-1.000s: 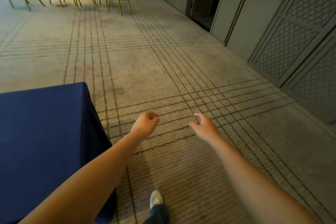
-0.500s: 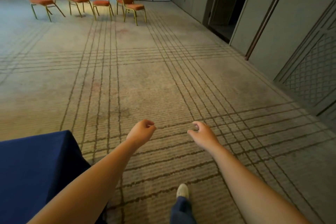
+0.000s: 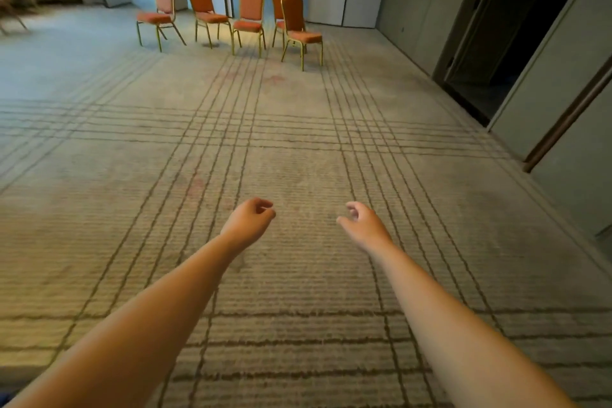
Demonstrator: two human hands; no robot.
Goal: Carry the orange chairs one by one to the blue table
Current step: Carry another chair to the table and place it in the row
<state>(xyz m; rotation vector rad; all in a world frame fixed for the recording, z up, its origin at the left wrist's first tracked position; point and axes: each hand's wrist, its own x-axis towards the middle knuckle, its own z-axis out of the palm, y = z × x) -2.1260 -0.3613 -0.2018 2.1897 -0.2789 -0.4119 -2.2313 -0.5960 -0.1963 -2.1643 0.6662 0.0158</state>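
Several orange chairs with gold frames stand in a loose row at the far end of the carpeted room; the nearest one (image 3: 299, 26) is at the right end, another (image 3: 250, 15) is in the middle and one (image 3: 159, 10) is at the left end. My left hand (image 3: 248, 222) and my right hand (image 3: 362, 225) are stretched out in front of me over the carpet, fingers loosely curled, holding nothing. Both hands are far from the chairs. The blue table is out of view.
Patterned beige carpet (image 3: 298, 149) stretches between me and the chairs. Grey wall panels and a dark open doorway (image 3: 496, 43) line the right side. More dark openings lie behind the chairs. Part of another chair (image 3: 13, 7) shows at the far left edge.
The view has swung up and forward: the blue table has left the frame at lower left, my foot is out of sight, and the chairs appear closer and more central. Both hands stay empty.
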